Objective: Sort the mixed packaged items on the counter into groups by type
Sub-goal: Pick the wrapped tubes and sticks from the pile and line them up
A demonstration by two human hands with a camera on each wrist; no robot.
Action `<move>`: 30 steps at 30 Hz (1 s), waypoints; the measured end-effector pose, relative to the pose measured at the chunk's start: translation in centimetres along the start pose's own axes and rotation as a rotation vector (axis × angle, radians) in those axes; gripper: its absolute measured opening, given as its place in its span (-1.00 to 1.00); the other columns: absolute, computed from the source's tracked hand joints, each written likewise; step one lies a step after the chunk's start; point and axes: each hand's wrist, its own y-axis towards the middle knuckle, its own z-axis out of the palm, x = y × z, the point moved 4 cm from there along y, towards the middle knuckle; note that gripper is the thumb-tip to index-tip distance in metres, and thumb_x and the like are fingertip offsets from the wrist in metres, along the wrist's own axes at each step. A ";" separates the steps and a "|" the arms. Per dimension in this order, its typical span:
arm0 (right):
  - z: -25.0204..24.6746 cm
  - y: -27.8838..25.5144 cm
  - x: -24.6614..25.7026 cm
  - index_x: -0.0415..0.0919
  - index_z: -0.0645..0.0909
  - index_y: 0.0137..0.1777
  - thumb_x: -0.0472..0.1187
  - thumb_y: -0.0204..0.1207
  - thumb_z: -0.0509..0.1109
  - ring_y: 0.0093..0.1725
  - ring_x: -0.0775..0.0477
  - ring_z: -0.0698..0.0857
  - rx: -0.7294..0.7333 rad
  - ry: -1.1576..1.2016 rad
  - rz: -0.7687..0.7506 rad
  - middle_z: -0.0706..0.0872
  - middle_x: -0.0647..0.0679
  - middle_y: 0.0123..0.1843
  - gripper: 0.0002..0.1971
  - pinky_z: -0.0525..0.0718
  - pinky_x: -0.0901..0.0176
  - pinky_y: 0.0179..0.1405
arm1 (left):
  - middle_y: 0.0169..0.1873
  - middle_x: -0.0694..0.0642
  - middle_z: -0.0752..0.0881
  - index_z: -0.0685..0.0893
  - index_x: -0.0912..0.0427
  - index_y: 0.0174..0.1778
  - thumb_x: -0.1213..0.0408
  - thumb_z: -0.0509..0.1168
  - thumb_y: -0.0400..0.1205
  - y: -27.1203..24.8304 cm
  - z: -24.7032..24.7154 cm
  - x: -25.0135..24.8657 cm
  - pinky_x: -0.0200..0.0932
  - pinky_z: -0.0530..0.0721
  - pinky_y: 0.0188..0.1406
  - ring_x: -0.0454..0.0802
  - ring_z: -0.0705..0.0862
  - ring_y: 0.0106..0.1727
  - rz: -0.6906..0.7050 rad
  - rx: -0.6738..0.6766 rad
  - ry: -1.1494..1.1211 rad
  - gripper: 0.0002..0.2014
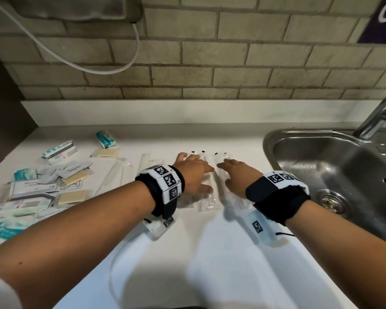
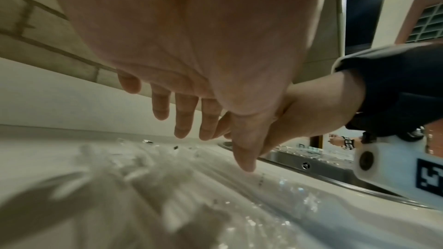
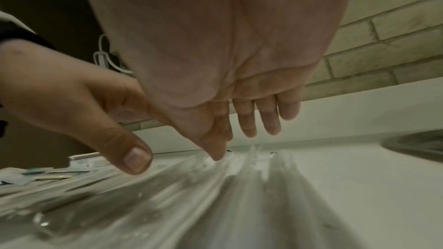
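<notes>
While a steel sink [image 1: 334,166] sits at the right, both hands [image 1: 193,175] [image 1: 237,177] hover with straight, spread fingers [image 2: 182,118] over clear-wrapped packets [image 1: 210,197] on the white worktop [image 1: 210,253]; mixed sachets [image 1: 42,188] lie heaped left.

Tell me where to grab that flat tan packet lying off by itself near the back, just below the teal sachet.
Judging by its pose, take the tan packet by its right-hand edge, coming from the right with the left hand. It lies flat, so pinch a thin edge; that side faces bare counter, while the teal sachet crowds the far edge.
</notes>
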 end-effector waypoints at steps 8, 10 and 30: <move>1.8 1.8 3.8 -0.03 0.24 0.64 -0.12 0.57 0.31 0.63 -0.11 0.26 0.080 -0.121 -0.135 0.24 -0.05 0.68 -0.37 0.20 0.04 0.62 | 0.63 0.01 0.31 0.34 -0.07 0.58 -0.29 0.17 0.55 -3.1 1.6 4.1 0.27 -0.15 0.60 0.13 0.04 0.70 -0.078 0.101 0.067 -0.31; 2.3 2.2 3.8 -0.03 0.24 0.64 -0.09 0.56 0.30 0.64 -0.11 0.25 0.114 -0.160 -0.125 0.24 -0.04 0.68 -0.37 0.18 0.01 0.65 | 0.67 0.04 0.21 0.30 -0.07 0.61 -0.30 0.15 0.56 -3.3 1.8 4.0 0.29 -0.16 0.60 0.14 0.02 0.70 -0.067 0.115 0.093 -0.29; 1.9 2.3 4.7 -0.11 0.29 0.61 -0.09 0.60 0.26 0.66 -0.13 0.21 0.126 -0.191 -0.131 0.32 -0.05 0.65 -0.44 0.13 0.00 0.66 | 0.68 -0.03 0.17 0.29 -0.13 0.61 -0.37 0.14 0.54 -3.9 1.2 5.4 0.23 -0.22 0.60 0.05 -0.02 0.71 -0.096 0.045 -0.012 -0.27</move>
